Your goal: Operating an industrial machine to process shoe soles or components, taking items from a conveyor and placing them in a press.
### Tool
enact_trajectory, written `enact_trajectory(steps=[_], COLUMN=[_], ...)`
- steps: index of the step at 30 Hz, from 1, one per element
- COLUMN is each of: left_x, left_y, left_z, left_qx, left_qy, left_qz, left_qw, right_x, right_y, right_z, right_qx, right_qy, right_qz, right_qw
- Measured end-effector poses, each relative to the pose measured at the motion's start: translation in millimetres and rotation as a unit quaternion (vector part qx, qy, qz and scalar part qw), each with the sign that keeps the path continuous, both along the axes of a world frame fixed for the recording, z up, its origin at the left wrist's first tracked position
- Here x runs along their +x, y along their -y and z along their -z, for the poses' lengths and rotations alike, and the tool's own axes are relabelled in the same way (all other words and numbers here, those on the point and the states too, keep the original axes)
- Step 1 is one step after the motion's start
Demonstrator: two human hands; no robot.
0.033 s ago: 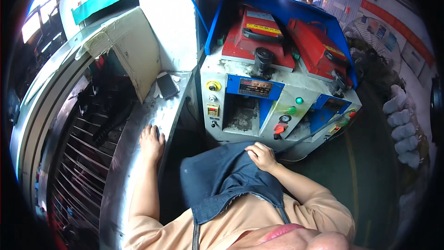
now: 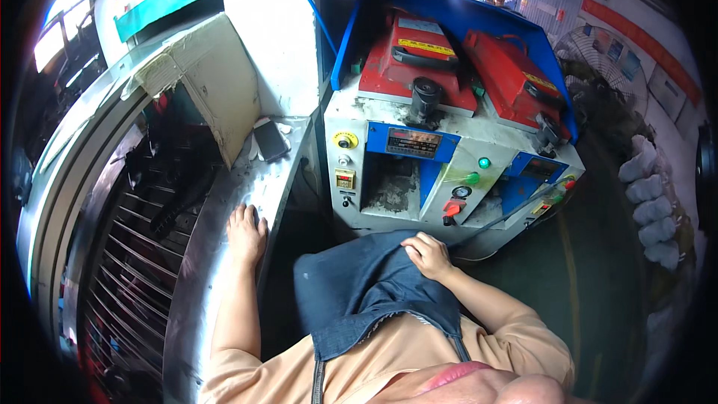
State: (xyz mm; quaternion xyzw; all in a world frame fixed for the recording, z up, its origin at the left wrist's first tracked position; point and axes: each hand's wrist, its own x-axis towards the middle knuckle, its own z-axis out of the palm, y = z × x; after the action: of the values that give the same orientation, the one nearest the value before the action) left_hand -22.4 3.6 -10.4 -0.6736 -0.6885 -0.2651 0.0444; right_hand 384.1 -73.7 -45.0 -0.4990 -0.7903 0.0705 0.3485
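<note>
My left hand (image 2: pixel 245 233) lies flat, fingers apart, on the edge of a worn metal ledge (image 2: pixel 224 284) and holds nothing. My right hand (image 2: pixel 428 253) rests at the top edge of a dark blue denim cloth (image 2: pixel 359 292) that hangs in front of my body, its fingers curled onto the fabric. Just beyond this hand stands a white and blue machine (image 2: pixel 389 179) with two red covers (image 2: pixel 419 56), a black knob, small buttons and a green lamp.
A dark flat phone-like object (image 2: pixel 269 138) lies farther along the ledge. A curved conveyor with metal bars (image 2: pixel 127 254) runs at the left. A row of white padded shapes (image 2: pixel 651 202) and a fan (image 2: pixel 591 52) are at the right, over a dark floor.
</note>
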Motion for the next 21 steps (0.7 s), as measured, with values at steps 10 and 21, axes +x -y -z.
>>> enact_trajectory(steps=[10,21], left_x=[-8,-17], left_y=[5,-20], left_z=[8,20], left_qx=[0.006,0.004], left_qy=[0.001,-0.089], left_qz=[0.006,0.031], left_qw=[1.0,0.996], right_x=[32,82], right_y=[79,66], right_z=[12,45], right_qx=[-0.01,0.073], right_qy=[-0.002,-0.055], right_qz=[0.144,0.122], right_qw=[0.99,0.988])
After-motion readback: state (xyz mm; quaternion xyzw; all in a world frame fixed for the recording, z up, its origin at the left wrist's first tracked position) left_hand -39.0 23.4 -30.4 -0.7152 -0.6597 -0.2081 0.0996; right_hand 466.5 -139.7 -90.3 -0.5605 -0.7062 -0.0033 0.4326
